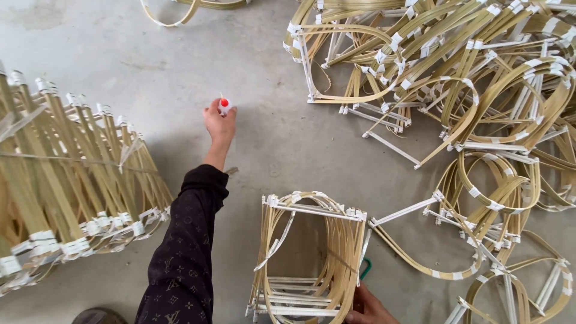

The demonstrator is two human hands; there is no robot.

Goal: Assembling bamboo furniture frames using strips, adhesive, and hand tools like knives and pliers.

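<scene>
Soft even daylight, sharp focus

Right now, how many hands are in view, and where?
2. The left hand reaches out over the concrete floor, holding a small red-tipped bottle. The right hand, partly cut off at the bottom edge, holds the bamboo frame.

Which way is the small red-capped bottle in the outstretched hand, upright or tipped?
Upright: the small bottle in the left hand shows its red cap on top, above the floor.
</scene>
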